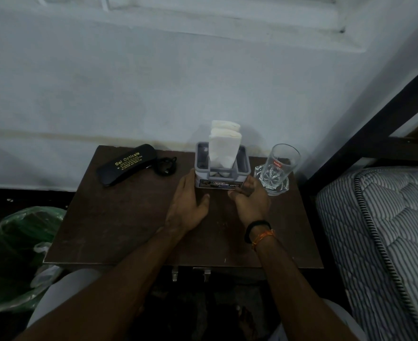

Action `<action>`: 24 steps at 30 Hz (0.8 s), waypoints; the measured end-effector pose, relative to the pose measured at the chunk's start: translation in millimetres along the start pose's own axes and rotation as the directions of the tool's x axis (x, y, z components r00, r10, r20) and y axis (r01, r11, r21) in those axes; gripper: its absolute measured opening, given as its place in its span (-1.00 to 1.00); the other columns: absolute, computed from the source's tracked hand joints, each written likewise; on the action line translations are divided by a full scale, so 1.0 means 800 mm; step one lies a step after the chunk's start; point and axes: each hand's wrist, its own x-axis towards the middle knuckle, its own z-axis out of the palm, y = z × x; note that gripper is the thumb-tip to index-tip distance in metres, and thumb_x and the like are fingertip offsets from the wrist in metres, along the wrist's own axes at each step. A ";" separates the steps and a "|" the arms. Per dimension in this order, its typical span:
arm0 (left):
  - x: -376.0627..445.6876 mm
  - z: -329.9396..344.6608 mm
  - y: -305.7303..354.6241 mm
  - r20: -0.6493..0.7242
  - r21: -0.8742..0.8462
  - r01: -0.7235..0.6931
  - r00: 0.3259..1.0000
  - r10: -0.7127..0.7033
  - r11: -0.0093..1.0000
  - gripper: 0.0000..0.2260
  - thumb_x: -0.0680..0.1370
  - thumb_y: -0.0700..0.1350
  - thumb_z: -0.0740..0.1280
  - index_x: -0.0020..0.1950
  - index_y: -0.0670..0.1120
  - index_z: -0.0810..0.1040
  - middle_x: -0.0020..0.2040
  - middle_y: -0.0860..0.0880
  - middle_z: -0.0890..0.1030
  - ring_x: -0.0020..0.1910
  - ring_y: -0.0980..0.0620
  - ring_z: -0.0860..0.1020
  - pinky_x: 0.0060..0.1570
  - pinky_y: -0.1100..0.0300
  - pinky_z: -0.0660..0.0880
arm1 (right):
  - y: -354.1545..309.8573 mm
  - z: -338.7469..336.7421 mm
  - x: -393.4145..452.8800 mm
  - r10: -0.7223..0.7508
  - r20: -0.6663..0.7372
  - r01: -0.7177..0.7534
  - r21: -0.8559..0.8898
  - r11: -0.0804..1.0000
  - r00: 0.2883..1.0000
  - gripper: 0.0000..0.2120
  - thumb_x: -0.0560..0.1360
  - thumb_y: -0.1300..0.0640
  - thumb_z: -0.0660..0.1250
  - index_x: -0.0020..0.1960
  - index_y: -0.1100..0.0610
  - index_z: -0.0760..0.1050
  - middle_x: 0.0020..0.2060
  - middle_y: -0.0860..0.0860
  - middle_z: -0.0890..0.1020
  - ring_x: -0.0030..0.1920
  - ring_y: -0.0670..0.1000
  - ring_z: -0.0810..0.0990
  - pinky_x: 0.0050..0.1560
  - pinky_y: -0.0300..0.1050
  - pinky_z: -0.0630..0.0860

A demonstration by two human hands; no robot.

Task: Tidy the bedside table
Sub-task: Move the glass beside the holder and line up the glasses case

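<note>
Both hands flanked the tissue holder [221,166] at the desk's [119,230] rear edge: left hand [188,203] flat-fingered against its side, right hand [249,195] loosely curled; fingertip contact hidden.

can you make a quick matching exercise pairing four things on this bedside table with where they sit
Things:
1. black spectacle case with gold lettering
2. clear drinking glass
3. grey plastic tissue holder
4. small coiled black cord

Places:
A. between both hands
B. far left corner
C. on a glass coaster, right
D. just right of the case

Pairs: 1-B, 2-C, 3-A, 4-D
</note>
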 end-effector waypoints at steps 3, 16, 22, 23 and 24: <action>0.000 0.001 0.001 0.025 0.004 0.018 1.000 -0.018 1.000 -0.32 0.48 -0.07 0.41 0.54 -0.01 0.17 0.46 0.00 0.33 0.43 0.04 0.34 0.43 0.03 0.34 | -0.001 -0.003 0.001 -0.008 0.007 0.008 -0.018 1.000 1.000 -0.62 0.37 0.33 0.48 0.01 -0.06 0.47 -0.07 -0.14 0.60 -0.08 -0.23 0.56 -0.19 -0.48 0.37; -0.025 -0.093 -0.046 0.007 0.380 0.004 1.000 -0.008 0.925 -0.58 0.55 -0.06 0.31 0.39 -0.09 0.35 0.29 -0.09 0.43 0.24 -0.03 0.42 0.27 0.02 0.44 | -0.002 0.033 -0.042 -0.136 0.166 0.183 -0.307 0.934 0.977 -0.94 0.46 0.17 0.41 -0.15 0.02 0.59 -0.26 -0.09 0.66 -0.21 -0.07 0.66 -0.09 -0.06 0.64; -0.009 -0.166 -0.073 -0.146 0.545 0.016 0.986 0.077 0.838 -0.68 0.49 -0.06 0.36 0.18 -0.15 0.44 0.14 -0.17 0.47 0.09 -0.15 0.45 0.10 -0.06 0.46 | -0.024 0.091 -0.068 -0.399 0.408 0.568 -0.512 0.645 0.821 -0.86 0.51 0.18 0.31 0.05 0.07 0.57 0.00 0.00 0.60 -0.02 0.02 0.58 0.03 -0.11 0.50; -0.004 -0.176 -0.076 -0.167 0.559 0.031 0.983 0.076 0.829 -0.64 0.48 -0.04 0.36 0.20 -0.17 0.42 0.16 -0.19 0.46 0.11 -0.17 0.45 0.12 -0.07 0.46 | -0.031 0.103 -0.068 -0.416 0.446 0.608 -0.520 0.600 0.792 -0.81 0.52 0.17 0.29 0.12 0.09 0.56 0.06 0.03 0.58 0.03 0.04 0.57 0.06 -0.10 0.48; 0.002 -0.188 -0.081 -0.183 0.567 0.047 0.981 0.070 0.822 -0.60 0.47 -0.02 0.36 0.22 -0.18 0.40 0.17 -0.21 0.46 0.12 -0.18 0.44 0.13 -0.08 0.45 | -0.040 0.119 -0.066 -0.417 0.480 0.634 -0.525 0.568 0.772 -0.75 0.53 0.16 0.28 0.20 0.10 0.53 0.13 0.04 0.55 0.10 0.05 0.55 0.12 -0.10 0.47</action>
